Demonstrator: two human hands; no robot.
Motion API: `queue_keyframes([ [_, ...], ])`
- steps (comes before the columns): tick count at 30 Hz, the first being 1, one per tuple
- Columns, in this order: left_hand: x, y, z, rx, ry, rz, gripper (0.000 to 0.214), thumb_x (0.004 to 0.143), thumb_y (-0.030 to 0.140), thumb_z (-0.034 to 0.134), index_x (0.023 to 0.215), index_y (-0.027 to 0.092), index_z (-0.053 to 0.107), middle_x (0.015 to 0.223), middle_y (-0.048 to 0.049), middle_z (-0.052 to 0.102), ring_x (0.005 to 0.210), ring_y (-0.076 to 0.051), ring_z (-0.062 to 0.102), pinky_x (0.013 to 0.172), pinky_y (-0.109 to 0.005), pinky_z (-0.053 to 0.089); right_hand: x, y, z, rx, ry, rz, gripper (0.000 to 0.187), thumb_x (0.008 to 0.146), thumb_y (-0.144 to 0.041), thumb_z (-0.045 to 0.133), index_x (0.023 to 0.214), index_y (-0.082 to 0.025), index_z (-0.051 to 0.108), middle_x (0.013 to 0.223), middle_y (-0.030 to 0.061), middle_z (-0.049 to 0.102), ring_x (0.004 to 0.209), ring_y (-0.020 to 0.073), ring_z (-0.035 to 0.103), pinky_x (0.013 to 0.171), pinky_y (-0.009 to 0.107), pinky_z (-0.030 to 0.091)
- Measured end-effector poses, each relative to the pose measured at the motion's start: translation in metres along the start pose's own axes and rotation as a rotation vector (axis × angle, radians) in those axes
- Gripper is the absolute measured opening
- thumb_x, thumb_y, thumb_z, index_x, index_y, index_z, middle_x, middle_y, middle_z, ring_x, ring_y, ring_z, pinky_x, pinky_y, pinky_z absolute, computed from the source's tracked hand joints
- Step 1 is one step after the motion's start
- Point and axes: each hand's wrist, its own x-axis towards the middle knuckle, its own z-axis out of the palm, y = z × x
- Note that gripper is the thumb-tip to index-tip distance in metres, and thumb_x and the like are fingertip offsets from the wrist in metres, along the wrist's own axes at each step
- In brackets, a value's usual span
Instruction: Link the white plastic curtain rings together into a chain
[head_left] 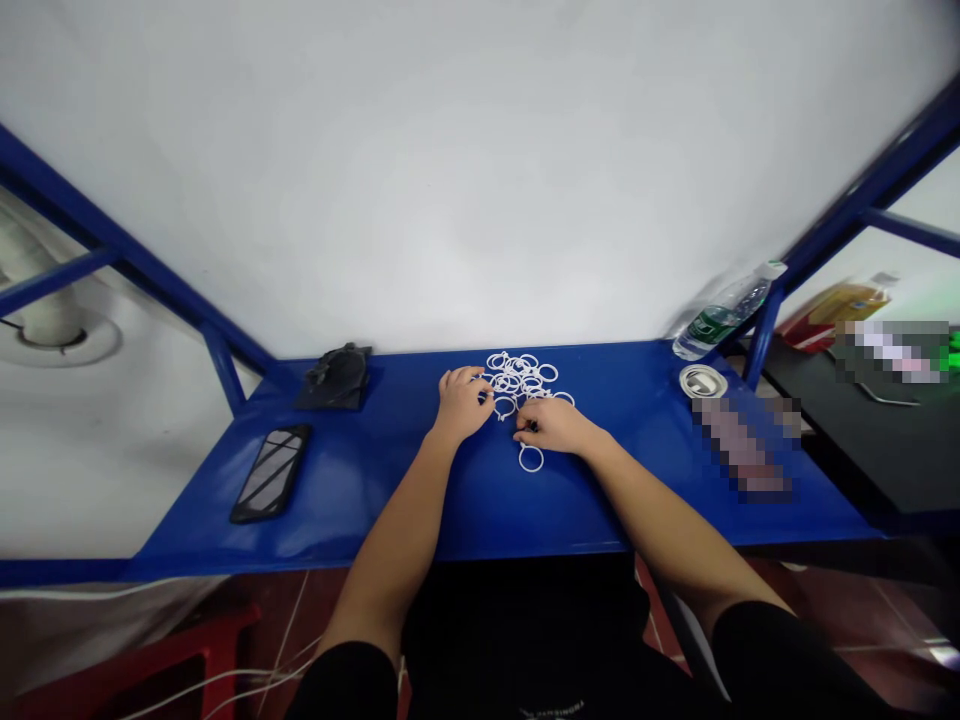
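Several white curtain rings with small eyelets lie in a loose pile (517,375) near the back middle of the blue table (480,500). At the pile's left edge rests my left hand (459,405), its fingers spread and slightly bent, the thumb close to the nearest rings. My right hand (555,425) is closed in a pinch at the pile's front right. One white curtain ring (531,459) hangs out below its thumb, the eyelet at the fingertips. A small dark spot shows between these fingers; what it is I cannot make out.
A phone (270,473) and a crumpled black plastic bag (335,378) lie to the left. At the right are a water bottle (726,315), a roll of tape (703,382) and a blurred-out item. Blue frame posts (765,335) border the table; a white wall (480,180) stands behind.
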Motion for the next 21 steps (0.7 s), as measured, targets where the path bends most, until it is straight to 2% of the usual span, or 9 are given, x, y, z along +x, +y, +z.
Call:
queue_keyframes([
  [4,0.001,0.008,0.002,-0.063,0.165,0.073,0.01,0.087,0.018,0.072,0.09,0.026,0.077,0.122,-0.0052,0.076,0.121,-0.028,0.066,0.112,-0.049,0.044,-0.001,-0.002,-0.001,0.026,-0.021,0.004,0.014,0.088,-0.027,0.08,0.078,-0.02,0.072,0.079,-0.0004,0.071,0.071,0.0139,0.061,0.065,0.025,0.035],
  [7,0.0,0.014,0.003,-0.113,0.234,0.171,0.01,0.091,0.02,0.07,0.092,0.027,0.077,0.114,-0.0044,0.078,0.117,-0.026,0.069,0.11,-0.049,0.045,-0.003,-0.001,-0.01,0.045,0.115,0.009,0.015,0.094,-0.032,0.073,0.086,-0.02,0.073,0.079,0.0002,0.072,0.071,0.0138,0.061,0.067,0.025,0.037],
  [10,0.0,0.018,0.003,-0.157,0.296,0.243,0.01,0.093,0.021,0.069,0.094,0.027,0.077,0.112,-0.0031,0.08,0.113,-0.025,0.071,0.111,-0.049,0.045,-0.008,0.005,-0.022,0.033,0.276,0.073,0.018,0.098,-0.033,0.067,0.086,-0.02,0.072,0.08,0.0012,0.073,0.071,0.0139,0.061,0.068,0.026,0.037],
  [12,-0.001,0.019,0.003,-0.181,0.324,0.258,0.01,0.094,0.02,0.069,0.095,0.027,0.077,0.112,-0.0028,0.081,0.112,-0.025,0.072,0.11,-0.049,0.046,-0.01,0.009,-0.028,0.022,0.307,0.112,0.018,0.098,-0.031,0.067,0.085,-0.02,0.072,0.079,0.0012,0.073,0.07,0.0138,0.061,0.067,0.026,0.037],
  [15,0.0,0.02,0.002,-0.193,0.325,0.259,0.01,0.094,0.02,0.068,0.095,0.026,0.077,0.111,-0.0033,0.081,0.11,-0.024,0.074,0.107,-0.049,0.048,-0.01,0.008,-0.027,0.029,0.251,0.081,0.019,0.098,-0.032,0.067,0.083,-0.02,0.071,0.077,0.001,0.072,0.069,0.0138,0.061,0.066,0.026,0.037],
  [18,0.0,0.021,0.002,-0.212,0.327,0.286,0.01,0.094,0.02,0.067,0.094,0.024,0.076,0.108,-0.0038,0.082,0.106,-0.024,0.075,0.102,-0.047,0.052,-0.007,-0.001,-0.015,0.068,0.158,-0.037,0.023,0.095,-0.039,0.073,0.083,-0.02,0.071,0.079,0.0011,0.071,0.07,0.014,0.06,0.067,0.026,0.038],
  [21,-0.001,0.022,0.002,-0.243,0.346,0.327,0.01,0.094,0.02,0.067,0.094,0.023,0.076,0.105,-0.0038,0.082,0.102,-0.023,0.075,0.097,-0.044,0.056,-0.003,-0.009,-0.003,0.073,0.099,-0.095,0.026,0.091,-0.044,0.079,0.085,-0.02,0.072,0.082,0.0015,0.07,0.072,0.0146,0.061,0.068,0.026,0.039],
])
